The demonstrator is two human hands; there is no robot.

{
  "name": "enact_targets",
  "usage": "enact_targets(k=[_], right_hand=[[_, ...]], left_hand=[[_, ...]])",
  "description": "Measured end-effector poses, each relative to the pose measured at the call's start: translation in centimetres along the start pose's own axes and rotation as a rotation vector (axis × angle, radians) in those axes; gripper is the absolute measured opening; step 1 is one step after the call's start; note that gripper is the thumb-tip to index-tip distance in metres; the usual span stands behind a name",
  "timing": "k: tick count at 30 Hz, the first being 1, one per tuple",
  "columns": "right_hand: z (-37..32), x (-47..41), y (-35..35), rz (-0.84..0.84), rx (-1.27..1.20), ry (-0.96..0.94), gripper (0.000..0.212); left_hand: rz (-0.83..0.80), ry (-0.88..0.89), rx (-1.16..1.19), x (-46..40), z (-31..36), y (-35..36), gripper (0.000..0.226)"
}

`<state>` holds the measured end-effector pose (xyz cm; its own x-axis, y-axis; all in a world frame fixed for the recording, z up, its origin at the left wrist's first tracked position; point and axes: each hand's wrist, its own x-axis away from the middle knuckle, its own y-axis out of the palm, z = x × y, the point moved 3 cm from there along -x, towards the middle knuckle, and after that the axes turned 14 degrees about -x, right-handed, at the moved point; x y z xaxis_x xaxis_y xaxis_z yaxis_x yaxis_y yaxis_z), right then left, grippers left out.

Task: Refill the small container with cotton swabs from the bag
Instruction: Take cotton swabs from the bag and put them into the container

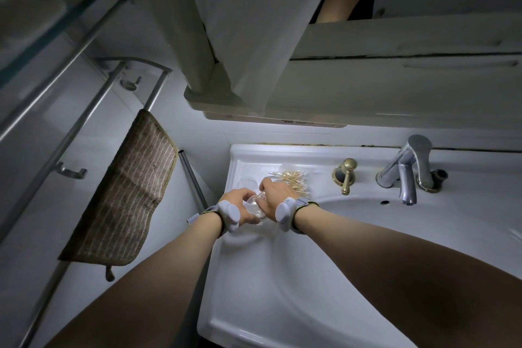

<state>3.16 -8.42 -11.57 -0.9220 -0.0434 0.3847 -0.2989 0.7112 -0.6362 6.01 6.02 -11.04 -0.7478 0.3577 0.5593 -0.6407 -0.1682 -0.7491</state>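
A small clear container point(255, 207) is held between both hands over the sink's left ledge. My left hand point(240, 203) grips its left side. My right hand point(272, 196) closes over its top and right side, hiding most of it. Just behind the hands lies a clear bag of wooden-stick cotton swabs point(293, 179) on the ledge. A round clear piece, perhaps the lid point(247, 181), lies left of the bag. Whether swabs are inside the container cannot be seen.
The white sink point(282, 277) spreads below, its basin to the right. A brass handle point(347, 175) and chrome faucet point(409, 172) stand at the back. A brown striped towel point(127, 195) hangs on a rail at left. A mirror cabinet point(367, 79) overhangs the sink.
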Motion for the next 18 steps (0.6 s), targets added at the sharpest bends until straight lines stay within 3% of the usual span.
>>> enact_targets(k=[6, 12, 18], right_hand=[[-0.7, -0.7, -0.4, -0.028, 0.194, -0.040, 0.020], [-1.1, -0.7, -0.2, -0.059, 0.192, -0.069, 0.018], [-0.9, -1.0, -1.3, 0.079, 0.095, -0.030, 0.026]], left_hand=[[0.005, -0.008, -0.003, -0.2, 0.2, -0.2, 0.050], [0.001, -0.006, -0.006, -0.1, 0.2, -0.2, 0.049], [0.026, -0.021, 0.017, 0.6, 0.2, -0.5, 0.048]])
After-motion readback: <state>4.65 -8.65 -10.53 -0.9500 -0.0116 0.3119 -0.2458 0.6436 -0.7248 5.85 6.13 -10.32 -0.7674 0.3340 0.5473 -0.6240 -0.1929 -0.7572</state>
